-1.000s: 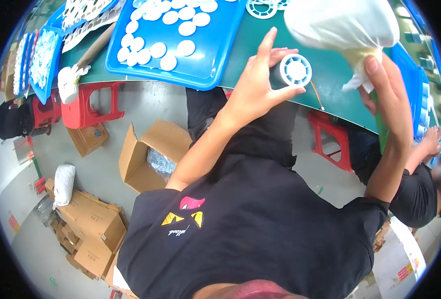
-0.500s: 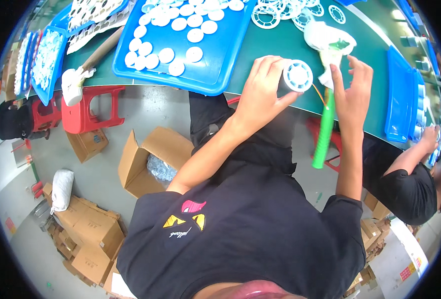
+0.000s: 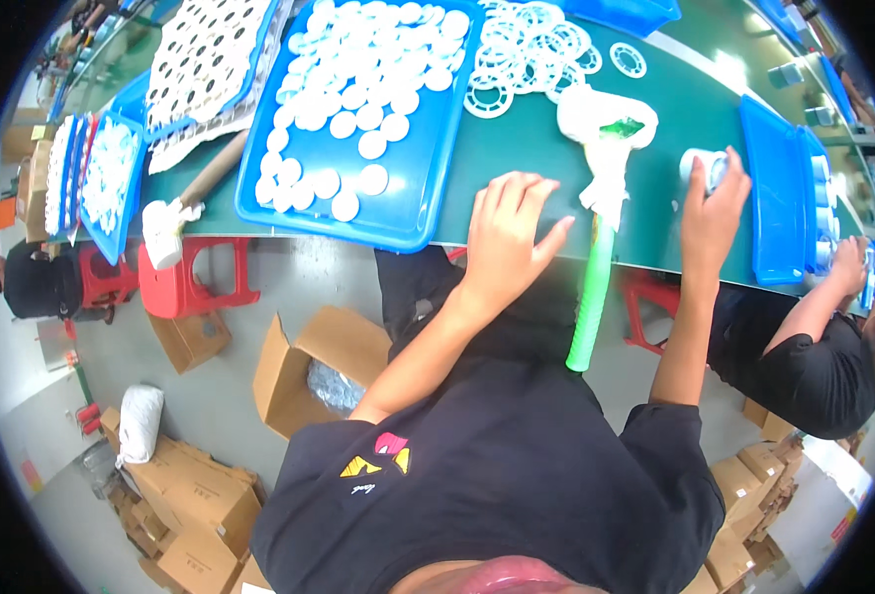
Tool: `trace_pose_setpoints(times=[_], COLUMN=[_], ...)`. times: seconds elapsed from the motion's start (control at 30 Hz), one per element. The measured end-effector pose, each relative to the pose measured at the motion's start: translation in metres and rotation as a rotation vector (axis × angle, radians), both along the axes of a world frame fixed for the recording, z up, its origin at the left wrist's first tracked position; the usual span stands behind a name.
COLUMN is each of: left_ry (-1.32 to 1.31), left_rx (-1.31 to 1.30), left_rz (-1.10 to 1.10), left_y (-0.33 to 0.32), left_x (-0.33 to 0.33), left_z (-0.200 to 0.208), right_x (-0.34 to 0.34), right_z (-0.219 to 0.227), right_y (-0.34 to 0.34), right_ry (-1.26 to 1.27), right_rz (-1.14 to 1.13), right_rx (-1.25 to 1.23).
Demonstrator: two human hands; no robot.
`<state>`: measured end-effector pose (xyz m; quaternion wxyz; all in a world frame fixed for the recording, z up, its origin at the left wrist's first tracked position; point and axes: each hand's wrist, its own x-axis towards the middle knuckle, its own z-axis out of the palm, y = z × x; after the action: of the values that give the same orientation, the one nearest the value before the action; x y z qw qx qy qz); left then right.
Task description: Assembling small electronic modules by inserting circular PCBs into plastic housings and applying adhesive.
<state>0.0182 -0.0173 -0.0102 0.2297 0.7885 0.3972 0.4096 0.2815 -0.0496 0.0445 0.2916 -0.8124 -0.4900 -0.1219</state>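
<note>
My left hand (image 3: 509, 236) is over the table's near edge, with nothing in it and its fingers loosely apart. At the right, my right hand (image 3: 713, 213) grips a short white cylinder (image 3: 693, 164) above the green tabletop; its fingers cover part of it. Between my hands lies a hammer (image 3: 596, 282) with a green ribbed handle, its head (image 3: 578, 112) wrapped in white material. The handle sticks out past the table edge toward me. Left of my left hand, a blue tray (image 3: 420, 223) holds many round white discs (image 3: 344, 205).
White spoked rings (image 3: 487, 99) are heaped behind the hammer. A blue bin (image 3: 769, 188) stands at the right, near a co-worker's arm (image 3: 814, 312). A second wrapped hammer (image 3: 163, 233) lies left of the tray. Below are a red stool (image 3: 190, 287) and an open carton (image 3: 284, 381).
The white cylinder has passed from my left hand to my right, which has carried it rightward. My left hand has let go and opened. The whole view has shifted slightly.
</note>
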Motion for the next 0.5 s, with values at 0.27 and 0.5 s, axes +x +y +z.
trace_pose_setpoints(times=[0.27,0.5], left_ry=[0.044,0.011], left_rx=[-0.014,0.008], left_rz=[-0.046,-0.051], left_y=[-0.001,-0.003], left_x=[-0.012,-0.015], left_z=[0.003,0.001], right_x=[-0.008,-0.01], right_z=[0.04,0.066], right_y=[0.059,0.285], right_ry=[-0.085,-0.064], right_rz=[0.27,0.261], right_rx=[0.124,-0.492])
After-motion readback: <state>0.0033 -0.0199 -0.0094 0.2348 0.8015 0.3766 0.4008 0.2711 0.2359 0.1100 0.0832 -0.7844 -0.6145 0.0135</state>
